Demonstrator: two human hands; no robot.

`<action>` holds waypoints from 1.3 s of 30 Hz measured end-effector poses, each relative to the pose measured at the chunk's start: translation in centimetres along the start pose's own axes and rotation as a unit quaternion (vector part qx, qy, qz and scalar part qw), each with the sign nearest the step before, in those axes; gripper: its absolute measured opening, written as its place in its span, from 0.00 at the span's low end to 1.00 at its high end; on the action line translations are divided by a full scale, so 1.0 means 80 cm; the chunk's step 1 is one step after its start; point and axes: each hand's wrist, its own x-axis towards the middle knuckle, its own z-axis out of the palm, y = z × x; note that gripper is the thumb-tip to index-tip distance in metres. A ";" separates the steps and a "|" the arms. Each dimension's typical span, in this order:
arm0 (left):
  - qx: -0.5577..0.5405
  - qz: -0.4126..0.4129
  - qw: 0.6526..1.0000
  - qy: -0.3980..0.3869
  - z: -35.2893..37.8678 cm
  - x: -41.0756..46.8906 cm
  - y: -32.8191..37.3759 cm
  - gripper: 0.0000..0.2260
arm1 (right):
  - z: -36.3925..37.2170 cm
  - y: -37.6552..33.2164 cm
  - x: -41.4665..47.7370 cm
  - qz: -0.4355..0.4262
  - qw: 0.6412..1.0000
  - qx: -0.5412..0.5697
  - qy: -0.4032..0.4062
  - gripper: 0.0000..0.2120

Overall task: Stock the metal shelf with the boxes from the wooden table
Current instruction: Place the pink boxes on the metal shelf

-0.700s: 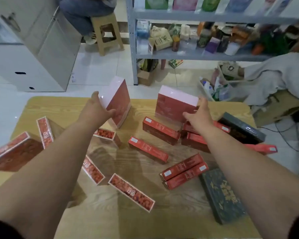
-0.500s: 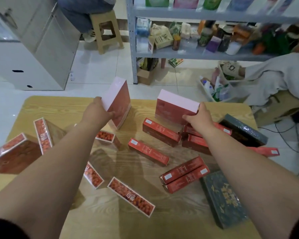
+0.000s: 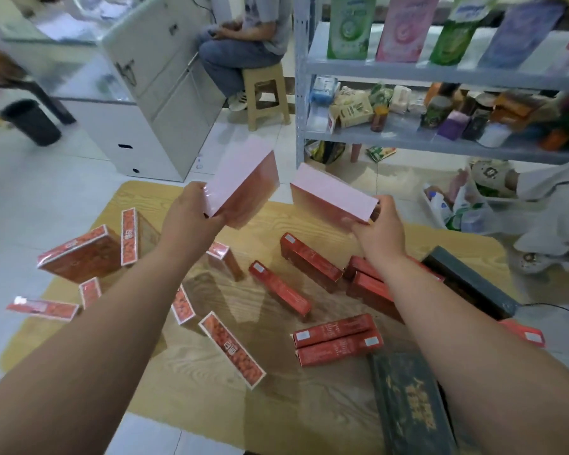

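The metal shelf [image 3: 300, 93] stands beyond the far edge of the wooden table [image 3: 309, 405]. Its middle tier is crowded with small packets and jars, and tall pouches lean along the tier above, so free room for new stock looks scarce from here. The table carries most of the load: two dark green boxes [image 3: 411, 408] at the right, a scatter of long red cartons [image 3: 337, 339] in the middle, and orange-patterned boxes [image 3: 230, 349] toward the left, some flat and some propped on edge.

Two pink-topped boxes are off the wood and in the air over the table's far side, between the pile and the shelf. The left pink box [image 3: 243, 182] is tilted with its pale face up. The left hand [image 3: 191, 215] clasps its near lower corner, thumb across the front and fingers wrapped behind. The right pink box [image 3: 332, 198] lies flatter, and the right hand [image 3: 375, 228] clamps its near end from below, thumb on the edge. Holding each box by one end keeps its far end free to slide onto a tier first — a sensible grip for shelving, though a corner hold lets a box swing. The job seems barely begun; nearly everything remains on the table.
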 end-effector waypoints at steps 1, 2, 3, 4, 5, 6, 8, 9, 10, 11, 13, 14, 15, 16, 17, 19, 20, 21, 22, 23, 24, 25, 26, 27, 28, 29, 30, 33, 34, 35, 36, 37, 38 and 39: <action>0.000 -0.007 1.000 0.009 -0.010 -0.020 0.008 0.19 | -0.007 -0.006 -0.005 -0.023 1.000 0.005 -0.005 0.20; 0.004 -0.015 1.000 0.020 -0.020 -0.041 0.015 0.19 | -0.015 -0.012 -0.011 -0.045 0.999 0.014 -0.010 0.20; 0.011 -0.024 0.999 0.032 -0.031 -0.062 0.020 0.19 | -0.022 -0.017 -0.018 -0.065 0.997 0.024 -0.018 0.21; 0.017 -0.029 0.998 0.045 -0.040 -0.084 0.025 0.19 | -0.028 -0.022 -0.024 -0.079 0.996 0.037 -0.028 0.21; 0.022 -0.033 0.997 0.059 -0.049 -0.105 0.028 0.20 | -0.032 -0.027 -0.032 -0.091 0.994 0.045 -0.039 0.22; 0.027 -0.037 0.996 0.072 -0.058 -0.128 0.032 0.20 | -0.035 -0.032 -0.040 -0.104 0.992 0.054 -0.049 0.23; 0.040 -0.049 0.993 0.097 -0.077 -0.174 0.036 0.22 | -0.038 -0.046 -0.062 -0.128 0.986 0.077 -0.070 0.24; 0.044 -0.059 0.991 0.113 -0.087 -0.197 0.036 0.22 | -0.037 -0.053 -0.073 -0.141 0.983 0.086 -0.083 0.24; 0.047 -0.072 0.988 0.127 -0.097 -0.220 0.037 0.23 | -0.036 -0.060 -0.086 -0.154 0.978 0.099 -0.098 0.24; 0.047 -0.086 0.985 0.141 -0.108 -0.242 0.037 0.23 | -0.034 -0.068 -0.099 -0.164 0.974 0.110 -0.116 0.23; 0.045 -0.109 0.979 0.166 -0.132 -0.287 0.034 0.22 | -0.028 -0.082 -0.128 -0.190 0.963 0.124 -0.149 0.23; 0.047 -0.116 0.976 0.178 -0.144 -0.309 0.030 0.21 | -0.023 -0.089 -0.142 -0.202 0.956 0.130 -0.168 0.23; 0.050 -0.121 0.973 0.189 -0.156 -0.330 0.024 0.20 | -0.017 -0.097 -0.156 -0.212 0.949 0.138 -0.189 0.24; 0.051 -0.128 0.970 0.199 -0.168 -0.351 0.019 0.19 | -0.010 -0.105 -0.171 -0.219 0.941 0.149 -0.212 0.23; 0.049 -0.136 0.967 0.210 -0.179 -0.373 0.010 0.19 | -0.002 -0.113 -0.186 -0.227 0.933 0.152 -0.234 0.23; 0.042 -0.160 0.959 0.231 -0.202 -0.416 -0.009 0.19 | 0.017 -0.131 -0.217 -0.241 0.920 0.152 -0.270 0.23; 0.036 -0.174 0.954 0.241 -0.212 -0.437 -0.018 0.19 | 0.028 -0.139 -0.233 -0.249 0.912 0.152 -0.287 0.22; 0.025 -0.190 0.949 0.252 -0.222 -0.458 -0.031 0.19 | 0.039 -0.148 -0.250 -0.257 0.905 0.149 -0.306 0.22; 0.009 -0.209 0.941 0.267 -0.231 -0.479 -0.042 0.19 | 0.051 -0.157 -0.269 -0.264 0.896 0.146 -0.326 0.21; -0.008 -0.225 0.931 0.286 -0.239 -0.501 -0.056 0.19 | 0.064 -0.165 -0.288 -0.271 0.888 0.140 -0.344 0.21; -0.020 -0.241 0.921 0.306 -0.248 -0.524 -0.069 0.19 | 0.078 -0.173 -0.309 -0.280 0.879 0.132 -0.362 0.21; -0.038 -0.256 0.909 0.326 -0.254 -0.546 -0.087 0.20 | 0.091 -0.180 -0.329 -0.290 0.868 0.120 -0.385 0.21; -0.066 -0.270 0.894 0.351 -0.261 -0.570 -0.102 0.20 | 0.105 -0.186 -0.350 -0.294 0.856 0.109 -0.412 0.22; -0.096 -0.287 0.876 0.377 -0.267 -0.593 -0.122 0.21 | 0.119 -0.190 -0.372 -0.297 0.842 0.097 -0.440 0.23; -0.125 -0.306 0.855 0.400 -0.273 -0.618 -0.138 0.21 | 0.133 -0.193 -0.395 -0.298 0.828 0.087 -0.466 0.25; -0.157 -0.327 0.831 0.422 -0.278 -0.643 -0.155 0.21 | 0.147 -0.195 -0.420 -0.299 0.815 0.074 -0.491 0.25; -0.192 -0.350 0.805 0.439 -0.283 -0.669 -0.175 0.20 | 0.162 -0.196 -0.445 -0.298 0.802 0.065 -0.514 0.25; -0.295 -0.416 0.702 0.498 -0.294 -0.752 -0.244 0.21 | 0.210 -0.188 -0.524 -0.252 0.775 0.071 -0.575 0.20; -0.317 -0.429 0.677 0.507 -0.293 -0.783 -0.275 0.24 | 0.226 -0.184 -0.550 -0.226 0.772 0.079 -0.589 0.19; -0.324 -0.440 0.661 0.515 -0.289 -0.815 -0.313 0.26 | 0.241 -0.182 -0.576 -0.200 0.765 0.085 -0.606 0.17; -0.339 -0.444 0.646 0.520 -0.290 -0.838 -0.322 0.24 | 0.256 -0.181 -0.600 -0.181 0.757 0.085 -0.622 0.14; -0.357 -0.446 0.629 0.527 -0.292 -0.856 -0.324 0.19 | 0.268 -0.181 -0.624 -0.169 0.747 0.081 -0.637 0.12; -0.372 -0.440 0.609 0.545 -0.294 -0.869 -0.314 0.12 | 0.282 -0.181 -0.647 -0.160 0.738 0.076 -0.651 0.12; -0.378 -0.440 0.592 0.560 -0.294 -0.883 -0.315 0.05 | 0.295 -0.182 -0.670 -0.153 0.727 0.072 -0.665 0.14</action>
